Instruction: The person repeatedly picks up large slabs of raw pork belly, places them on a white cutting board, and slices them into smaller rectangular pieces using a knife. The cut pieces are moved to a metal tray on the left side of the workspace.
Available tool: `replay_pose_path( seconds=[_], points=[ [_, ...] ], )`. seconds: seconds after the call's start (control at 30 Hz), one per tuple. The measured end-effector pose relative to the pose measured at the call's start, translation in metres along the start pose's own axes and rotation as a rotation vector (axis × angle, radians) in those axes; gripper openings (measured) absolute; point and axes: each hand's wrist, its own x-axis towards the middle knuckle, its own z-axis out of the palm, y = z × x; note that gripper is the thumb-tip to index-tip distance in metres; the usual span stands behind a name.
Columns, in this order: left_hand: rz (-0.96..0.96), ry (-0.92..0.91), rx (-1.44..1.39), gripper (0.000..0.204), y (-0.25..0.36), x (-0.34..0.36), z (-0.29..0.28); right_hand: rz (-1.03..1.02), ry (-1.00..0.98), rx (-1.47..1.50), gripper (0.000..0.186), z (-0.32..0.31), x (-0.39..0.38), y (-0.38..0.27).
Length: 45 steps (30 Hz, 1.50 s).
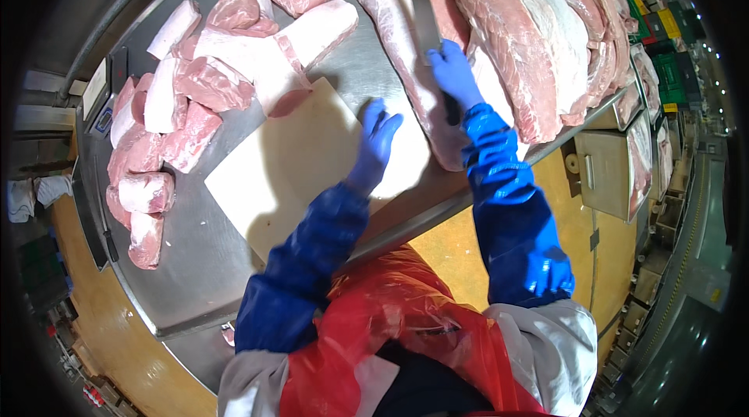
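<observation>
Nearest the camera, a red, translucent plastic apron fronts a grey stainless-steel worktable. To the right, a large stack of long, pink-and-white meat slabs reaches the table's edge. At left, a scattered group of short, blocky pink meat pieces with pale fat faces occupies the far and left side; one of them meets the far edge of a white, flat, rectangular cutting board. Between board and stack, one long, narrow, pale-pink meat strip lies lengthwise, pointing away from the wearer. Above its right side extends a long, grey-bladed knife with a dark handle, tip directed away; whether its edge touches meat cannot be told. The blue-gloved right hand grasps this knife near the base of the blade. The blue-gloved left hand is over the board, fingers loosely parted and nothing visible in its grip; contact with the board is unclear. Judged from this arrangement, the step in hand is readying the strip for portioning. The next move probably calls for steadying it with the left hand and bringing it onto the board, blade clear of the fingers.
</observation>
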Motion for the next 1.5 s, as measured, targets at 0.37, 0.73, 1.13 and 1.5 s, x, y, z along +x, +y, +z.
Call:
replay_pose_path(
  seconds=[0.37, 0.73, 1.13, 1.5],
  points=[
    [-0.531, -0.303, -0.913, 0.04, 0.007, 0.047, 0.024, 0.457, -0.378, 0.763, 0.03, -0.033, -0.037, -0.045],
    [-0.395, -0.144, 0.91, 0.055, 0.131, -0.129, -0.256, 0.454, -0.587, 0.788, 0.035, 0.111, -0.239, -0.153],
    [0.331, 0.068, 1.551, 0.08, 0.082, -0.157, -0.188, -0.238, -0.479, -0.398, 0.017, 0.054, -0.291, -0.162],
    [0.154, -0.001, 1.532, 0.079, 0.104, -0.15, -0.191, -0.294, -0.485, -0.292, 0.02, 0.123, -0.24, -0.157]
  ],
)
